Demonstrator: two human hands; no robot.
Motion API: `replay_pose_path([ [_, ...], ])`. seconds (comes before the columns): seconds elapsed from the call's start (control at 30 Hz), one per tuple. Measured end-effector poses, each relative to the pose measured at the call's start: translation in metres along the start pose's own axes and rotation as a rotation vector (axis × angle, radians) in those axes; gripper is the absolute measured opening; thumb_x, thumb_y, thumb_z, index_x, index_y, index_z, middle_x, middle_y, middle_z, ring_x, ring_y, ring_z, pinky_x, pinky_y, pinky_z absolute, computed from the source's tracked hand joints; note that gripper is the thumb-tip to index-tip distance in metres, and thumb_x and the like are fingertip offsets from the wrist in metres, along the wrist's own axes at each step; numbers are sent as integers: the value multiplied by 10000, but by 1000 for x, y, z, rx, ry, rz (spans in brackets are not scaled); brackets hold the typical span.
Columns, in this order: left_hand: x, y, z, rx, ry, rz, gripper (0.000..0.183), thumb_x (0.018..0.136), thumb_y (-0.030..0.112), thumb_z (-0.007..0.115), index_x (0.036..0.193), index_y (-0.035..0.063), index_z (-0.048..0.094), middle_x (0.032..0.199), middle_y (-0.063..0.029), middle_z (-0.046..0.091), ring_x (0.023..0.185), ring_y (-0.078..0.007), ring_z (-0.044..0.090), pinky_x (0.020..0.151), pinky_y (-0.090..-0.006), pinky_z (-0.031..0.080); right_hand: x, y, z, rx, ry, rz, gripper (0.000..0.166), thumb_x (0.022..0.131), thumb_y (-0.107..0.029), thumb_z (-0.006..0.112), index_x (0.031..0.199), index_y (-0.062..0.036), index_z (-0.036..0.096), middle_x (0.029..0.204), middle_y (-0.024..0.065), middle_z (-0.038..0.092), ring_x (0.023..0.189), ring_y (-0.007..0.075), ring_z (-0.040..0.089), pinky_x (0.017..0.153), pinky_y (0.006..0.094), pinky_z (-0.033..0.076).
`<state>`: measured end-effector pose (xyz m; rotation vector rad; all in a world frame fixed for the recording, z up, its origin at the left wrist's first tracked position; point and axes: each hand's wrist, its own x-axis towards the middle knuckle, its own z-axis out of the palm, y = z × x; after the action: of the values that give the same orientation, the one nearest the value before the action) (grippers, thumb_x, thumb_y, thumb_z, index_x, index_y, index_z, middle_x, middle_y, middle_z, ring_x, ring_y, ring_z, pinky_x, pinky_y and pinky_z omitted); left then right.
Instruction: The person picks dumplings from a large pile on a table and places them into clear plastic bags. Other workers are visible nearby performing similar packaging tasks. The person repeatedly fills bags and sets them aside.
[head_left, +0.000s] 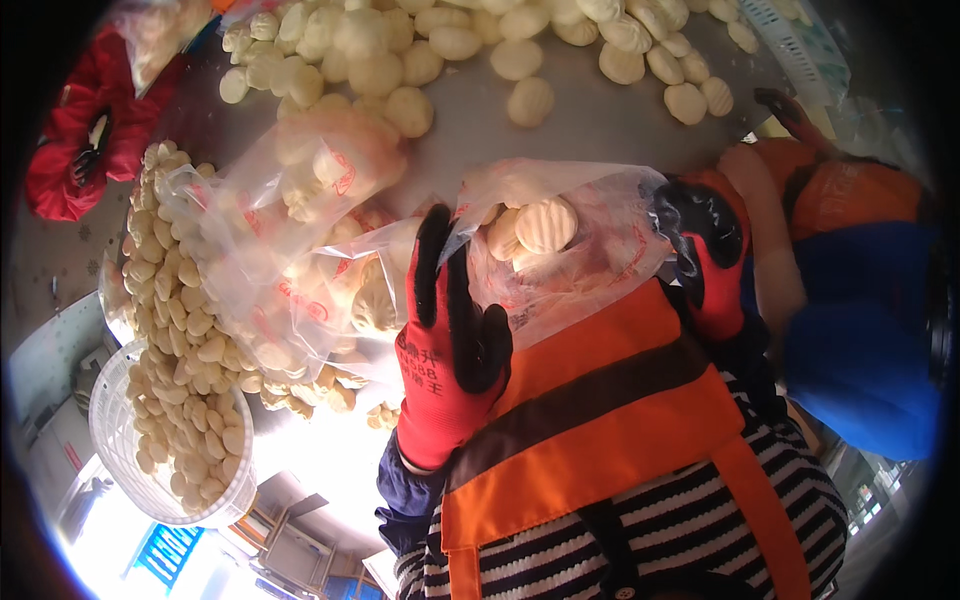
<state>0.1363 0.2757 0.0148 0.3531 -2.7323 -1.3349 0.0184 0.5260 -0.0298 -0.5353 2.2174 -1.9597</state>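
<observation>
My left hand (457, 337) wears a red knit glove with black-coated fingers. The rim of a clear plastic bag (615, 247) with red print runs taut to its straight fingers and appears caught between them; the thumb stands apart. On the far side of the bag, my right hand (709, 240), gloved alike, is closed on its edge. Several pale, round bun-shaped pieces (546, 225) lie inside, one with a ridged top. More filled plastic bags (292, 247) rest left of my left hand, with pale pieces showing through the film.
A heap of pale round pieces (375, 71) covers the table's (465, 112) far side. Smaller ones pile along the left (169, 277) and into a white plastic basket (112, 427). A person in blue (862, 330) is close at right; red sleeves (67, 127) show at far left.
</observation>
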Motion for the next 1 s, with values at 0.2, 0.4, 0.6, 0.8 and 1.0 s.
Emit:
replay_pose_path([
  [0.2,-1,-7,0,94,-6,-72,884,731,-56,645,1542,32,305,1473,-246,445,751,-310,639,655,-372,528,19,2,14,115,-20,96,304,848,17,644,1147,7,692,1054,81,734,941,156,687,846,284,535],
  [0.4,-9,-16,-3,-71,128,-297,912,711,-97,617,1553,46,298,1309,-159,578,647,-166,546,707,-301,495,62,13,17,118,-319,-90,334,866,-36,691,1197,1,660,1103,102,725,1003,169,674,927,307,512],
  [0.6,-10,-5,1,-62,202,-227,877,739,-88,625,1548,66,322,908,-103,598,586,-145,535,616,-284,494,148,128,56,-251,-165,98,581,850,-333,758,1317,-42,571,1259,177,615,1143,296,606,940,425,519],
  [0.8,6,-5,2,-106,79,-261,892,753,-54,678,1550,27,284,1277,-231,588,618,-256,610,658,-361,521,150,199,103,-941,-203,-126,710,776,-333,815,1385,-125,514,1328,211,524,1189,370,560,956,488,517],
  [1.0,14,-2,0,-289,-9,-362,856,782,-19,677,1544,21,289,1450,-254,456,754,-292,645,742,-371,527,168,105,49,1071,-477,514,521,976,-171,569,1463,-32,446,1311,176,596,1153,316,615,973,451,513],
])
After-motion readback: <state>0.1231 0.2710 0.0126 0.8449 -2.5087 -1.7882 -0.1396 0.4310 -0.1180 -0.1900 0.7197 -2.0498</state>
